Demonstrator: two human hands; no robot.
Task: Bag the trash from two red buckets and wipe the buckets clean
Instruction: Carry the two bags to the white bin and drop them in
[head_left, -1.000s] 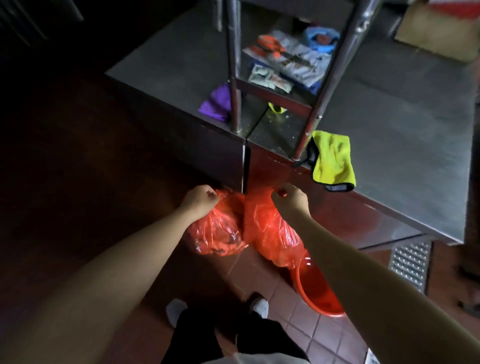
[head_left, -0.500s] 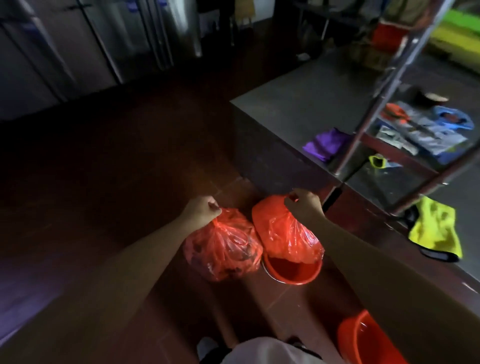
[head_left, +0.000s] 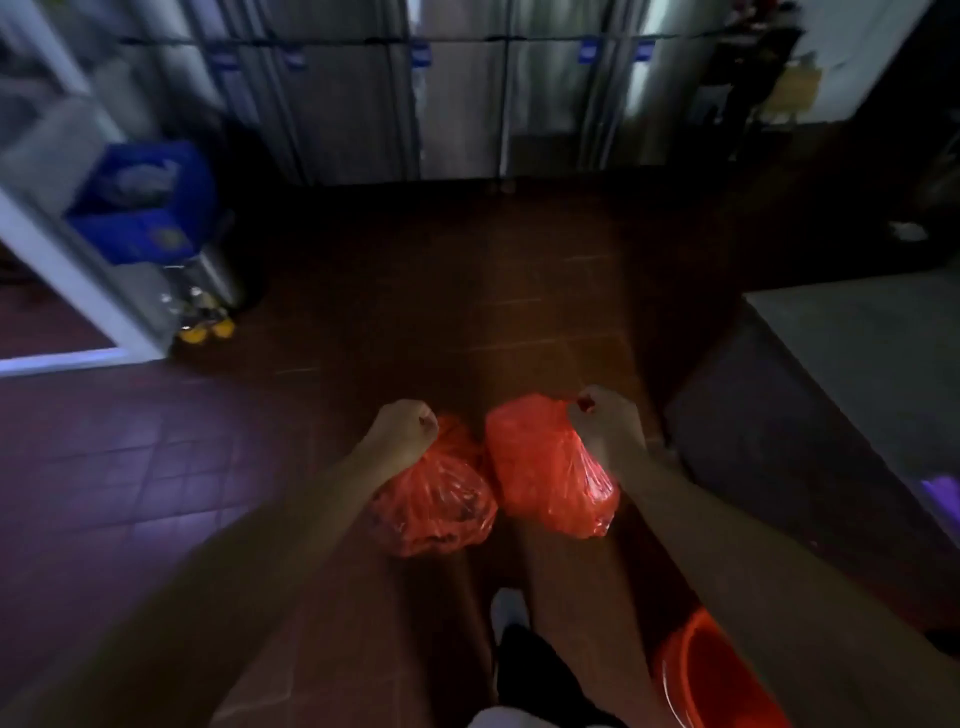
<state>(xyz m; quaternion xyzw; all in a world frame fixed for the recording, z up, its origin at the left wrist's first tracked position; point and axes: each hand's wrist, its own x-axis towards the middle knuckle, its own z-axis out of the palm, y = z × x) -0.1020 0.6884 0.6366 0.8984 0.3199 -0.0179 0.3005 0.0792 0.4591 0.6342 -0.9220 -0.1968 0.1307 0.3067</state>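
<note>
Two red trash bags of thin, crinkly, translucent plastic hang bulging w/ dark contents. L hand (head_left: 402, 427) is clenched round the gathered neck of the left bag (head_left: 436, 499), which hangs just below & right of that fist. R hand (head_left: 605, 422) grips the twisted top of the right bag (head_left: 550, 467), hanging just below & left of it. Bags touch betw. the hands. A smooth, round red plastic bucket (head_left: 711, 680) sits on the dark square-tiled floor (head_left: 156, 467), under the R forearm, well behind the R hand.
</note>
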